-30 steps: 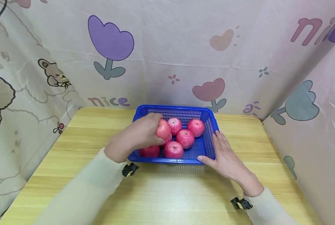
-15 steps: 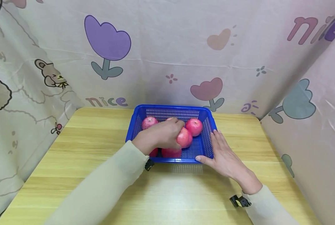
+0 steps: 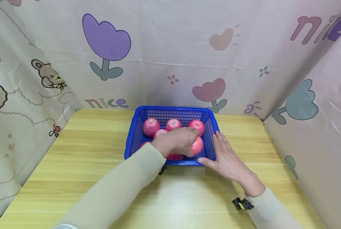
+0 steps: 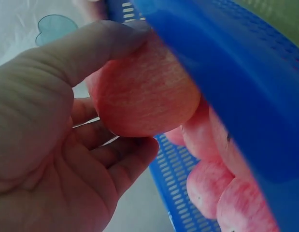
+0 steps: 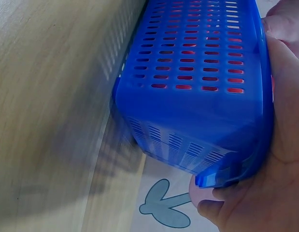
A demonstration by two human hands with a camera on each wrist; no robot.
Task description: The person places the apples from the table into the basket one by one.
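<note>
My left hand (image 3: 180,141) grips a red apple (image 3: 197,146) at the right front of a blue plastic basket (image 3: 170,108). In the left wrist view, the thumb lies over the top of this apple (image 4: 144,92) and the fingers curl beneath it. Several other red apples lie in the basket, such as one at the back left (image 3: 151,127) and one at the back right (image 3: 196,127); my left hand and forearm partly hide some. At the basket's front right corner rests my right hand (image 3: 232,163), thumb on the front rim and straight fingers along the right side.
The basket stands on a light wooden table (image 3: 101,133), close to its back edge. Behind and at both sides hangs a pale printed curtain (image 3: 164,41). In the right wrist view, the slotted basket wall (image 5: 188,106) shows apples through its holes.
My left hand has set an apple down at the back left of the basket, then moved right, taken another from the middle and carried it toward the right front. My right hand stays at the corner.
</note>
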